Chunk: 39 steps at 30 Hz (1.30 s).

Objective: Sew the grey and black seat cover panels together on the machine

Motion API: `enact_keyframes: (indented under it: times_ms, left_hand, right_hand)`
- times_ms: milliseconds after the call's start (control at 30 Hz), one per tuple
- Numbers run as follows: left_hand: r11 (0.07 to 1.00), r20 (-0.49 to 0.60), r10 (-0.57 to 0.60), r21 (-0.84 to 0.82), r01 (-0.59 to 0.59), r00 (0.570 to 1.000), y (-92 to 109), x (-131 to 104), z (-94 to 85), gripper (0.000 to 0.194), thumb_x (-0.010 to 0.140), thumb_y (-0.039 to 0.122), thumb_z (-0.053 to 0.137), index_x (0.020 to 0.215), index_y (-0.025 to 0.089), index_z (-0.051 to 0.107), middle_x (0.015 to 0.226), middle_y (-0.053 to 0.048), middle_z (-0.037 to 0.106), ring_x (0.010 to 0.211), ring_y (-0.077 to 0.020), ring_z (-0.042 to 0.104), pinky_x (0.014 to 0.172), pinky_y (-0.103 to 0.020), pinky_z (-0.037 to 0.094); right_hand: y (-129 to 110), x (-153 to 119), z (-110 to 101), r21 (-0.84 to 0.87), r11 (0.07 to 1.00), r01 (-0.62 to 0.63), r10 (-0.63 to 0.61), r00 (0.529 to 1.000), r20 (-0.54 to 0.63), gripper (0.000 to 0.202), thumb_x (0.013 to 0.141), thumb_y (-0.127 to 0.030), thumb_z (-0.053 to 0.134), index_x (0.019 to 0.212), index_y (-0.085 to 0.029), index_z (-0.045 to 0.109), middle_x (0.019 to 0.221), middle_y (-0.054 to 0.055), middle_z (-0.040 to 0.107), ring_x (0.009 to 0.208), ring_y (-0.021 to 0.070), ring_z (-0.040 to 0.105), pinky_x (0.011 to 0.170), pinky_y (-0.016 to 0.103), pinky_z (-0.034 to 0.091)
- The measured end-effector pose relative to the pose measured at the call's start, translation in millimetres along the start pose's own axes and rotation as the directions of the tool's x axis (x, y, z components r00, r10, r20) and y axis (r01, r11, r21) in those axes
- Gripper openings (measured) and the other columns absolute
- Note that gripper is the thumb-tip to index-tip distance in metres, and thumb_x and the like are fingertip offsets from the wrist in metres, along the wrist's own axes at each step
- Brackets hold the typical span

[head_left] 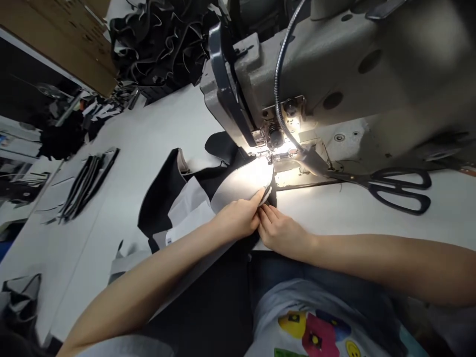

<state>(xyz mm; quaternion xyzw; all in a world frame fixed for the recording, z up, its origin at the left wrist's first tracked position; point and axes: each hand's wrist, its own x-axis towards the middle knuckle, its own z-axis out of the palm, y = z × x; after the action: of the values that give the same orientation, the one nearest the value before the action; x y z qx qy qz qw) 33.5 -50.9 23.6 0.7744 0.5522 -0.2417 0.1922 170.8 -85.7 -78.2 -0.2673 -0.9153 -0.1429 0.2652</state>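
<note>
Black and white fabric pieces [159,201] lie under the sewing machine's needle area [269,157], lit by a bright lamp. My left hand [241,215] pinches the fabric edge just in front of the needle, thumb or finger pressed on the pale layer [238,183]. Close beside it, my right hand [280,230] grips the same edge from the right, fingertips partly tucked under the cloth. The two hands touch or nearly touch. Dark fabric hangs below them over the table's front edge.
Black-handled scissors [399,188] lie right of the needle, by the machine body [334,64]. A heap of black pieces [159,44] stands at the back. Stacked dark pieces [87,183] lie on the white table [148,124] at left. A cardboard box [63,34] is beyond.
</note>
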Motion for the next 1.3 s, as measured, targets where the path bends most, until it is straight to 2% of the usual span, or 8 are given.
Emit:
enact_keyframes:
  times_ms: [133, 300, 500, 667, 833, 967, 1167, 1300]
  left_hand:
    - [0.997, 0.036, -0.021, -0.074, 0.023, 0.999, -4, 6, -1.8, 0.076, 0.086, 0.017, 0.047, 0.156, 0.018, 0.019, 0.108, -0.013, 0.073, 0.096, -0.0322, 0.071, 0.082, -0.042, 0.056]
    - [0.91, -0.016, 0.209, -0.362, -0.201, 0.978, -13, 15, -0.5, 0.076, 0.075, 0.008, 0.051, 0.15, 0.016, 0.036, 0.141, -0.008, 0.056, 0.129, -0.0247, 0.055, 0.105, -0.031, 0.048]
    - [0.905, -0.055, 0.238, -0.35, -0.242, 0.97, -16, 26, 1.2, 0.074, 0.072, 0.01, 0.05, 0.146, 0.015, 0.043, 0.146, -0.007, 0.051, 0.133, -0.0233, 0.05, 0.111, -0.032, 0.043]
    - [0.89, -0.112, 0.278, -0.342, -0.3, 0.954, -14, 43, -7.1, 0.062, 0.071, 0.008, 0.048, 0.132, 0.017, 0.054, 0.132, -0.005, 0.064, 0.119, -0.0227, 0.061, 0.101, -0.03, 0.051]
    - [0.936, -0.131, 0.21, -0.26, -0.238, 0.969, -15, 61, -15.0, 0.055, 0.071, 0.006, 0.047, 0.124, 0.018, 0.057, 0.123, -0.007, 0.068, 0.111, -0.0241, 0.064, 0.098, -0.033, 0.052]
    - [0.973, -0.142, 0.159, -0.144, -0.18, 0.977, -18, 70, -19.6, 0.059, 0.074, 0.006, 0.048, 0.131, 0.018, 0.055, 0.124, -0.008, 0.067, 0.112, -0.0256, 0.064, 0.095, -0.032, 0.053]
    - [1.0, -0.194, -0.013, -0.02, 0.01, 0.981, -10, 63, -15.9, 0.064, 0.085, 0.023, 0.048, 0.148, 0.021, 0.038, 0.122, -0.009, 0.068, 0.105, -0.0298, 0.067, 0.089, -0.039, 0.055]
    - [1.0, -0.259, -0.017, -0.007, 0.016, 0.966, -6, 59, -8.4, 0.06, 0.091, 0.025, 0.043, 0.15, 0.021, 0.036, 0.135, -0.01, 0.061, 0.114, -0.0286, 0.064, 0.097, -0.039, 0.052]
  right_hand:
    - [-3, -1, -1, -0.037, 0.999, -0.035, 0.034, 0.999, -0.03, 0.031, 0.088, -0.002, 0.044, 0.106, 0.007, 0.067, 0.1, 0.026, 0.071, 0.093, 0.0311, 0.071, 0.082, 0.041, 0.058]
    - [-3, -2, 1, 0.061, 0.998, -0.003, 0.0, 0.999, 0.042, 0.028, 0.086, -0.001, 0.043, 0.095, 0.005, 0.069, 0.091, 0.029, 0.069, 0.082, 0.0295, 0.07, 0.078, 0.046, 0.058]
    - [-3, -2, 1, 0.042, 0.999, -0.027, 0.024, 0.997, 0.07, 0.03, 0.087, -0.003, 0.043, 0.099, 0.005, 0.069, 0.096, 0.029, 0.069, 0.086, 0.0306, 0.07, 0.084, 0.047, 0.057]
    - [9, -1, 5, 0.026, 0.997, -0.072, 0.07, 0.995, 0.072, 0.032, 0.088, -0.005, 0.044, 0.107, 0.007, 0.067, 0.105, 0.03, 0.068, 0.098, 0.0327, 0.068, 0.094, 0.048, 0.053]
    - [31, 4, 8, 0.004, 0.995, -0.096, 0.095, 0.99, 0.101, 0.034, 0.088, -0.002, 0.043, 0.111, 0.009, 0.065, 0.108, 0.03, 0.067, 0.102, 0.0322, 0.066, 0.096, 0.047, 0.052]
    - [46, 4, 11, -0.039, 0.997, -0.067, 0.072, 0.988, 0.138, 0.037, 0.089, -0.003, 0.039, 0.114, 0.008, 0.064, 0.111, 0.028, 0.067, 0.104, 0.0316, 0.065, 0.095, 0.045, 0.051]
    - [59, -3, 18, 0.127, 0.988, -0.089, 0.074, 0.99, 0.117, 0.036, 0.09, -0.005, 0.041, 0.118, 0.006, 0.062, 0.121, 0.026, 0.064, 0.115, 0.0301, 0.059, 0.099, 0.04, 0.048]
    - [70, 3, 13, 0.23, 0.963, -0.137, 0.089, 0.974, 0.208, 0.027, 0.089, -0.007, 0.044, 0.104, -0.004, 0.067, 0.106, 0.017, 0.067, 0.101, 0.0254, 0.061, 0.092, 0.035, 0.047]
